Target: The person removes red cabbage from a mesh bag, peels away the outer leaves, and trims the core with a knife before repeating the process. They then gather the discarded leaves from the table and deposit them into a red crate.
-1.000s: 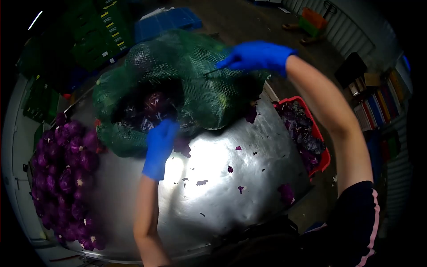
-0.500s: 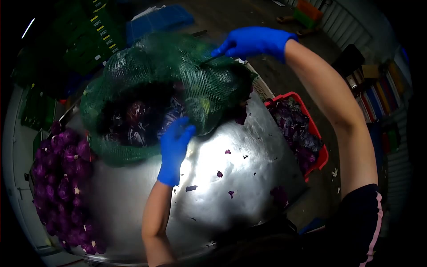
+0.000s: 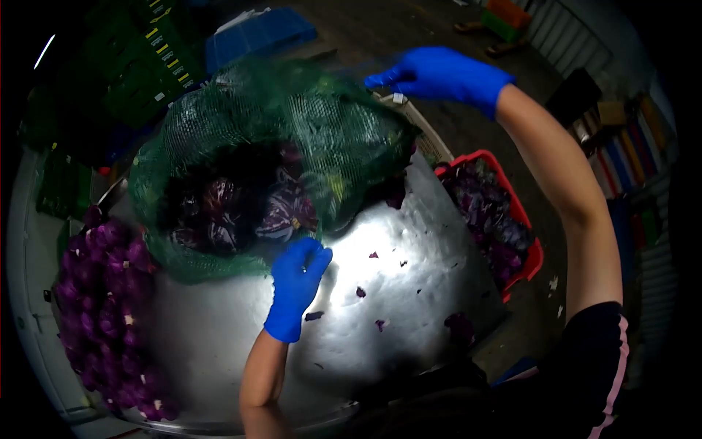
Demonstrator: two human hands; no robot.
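Note:
A large green net bag (image 3: pixel 208 117) lies on the metal table (image 3: pixel 212 336), its mouth gaping toward me. Dark red cabbages (image 3: pixel 289 214) show inside it. At the bag's near rim is my left hand (image 3: pixel 296 285) in a blue glove, fingers curled and pinched on the netting. Beyond the bag's upper right side, my right hand (image 3: pixel 450 77), also blue-gloved, is raised with its fingers drawn together toward the left. Whatever it may hold is too dark and blurred to make out.
Peeled purple cabbages (image 3: pixel 106 307) are piled along the table's left side. A red crate (image 3: pixel 536 252) of dark leaves stands off the right edge. Leaf scraps (image 3: pixel 361 292) lie on the metal. Green crates (image 3: pixel 135 73) are stacked behind, near a blue lid (image 3: pixel 263 33).
My left hand has come down toward me, and more cabbage shows in the bag's mouth. My right hand has moved right, away from the netting.

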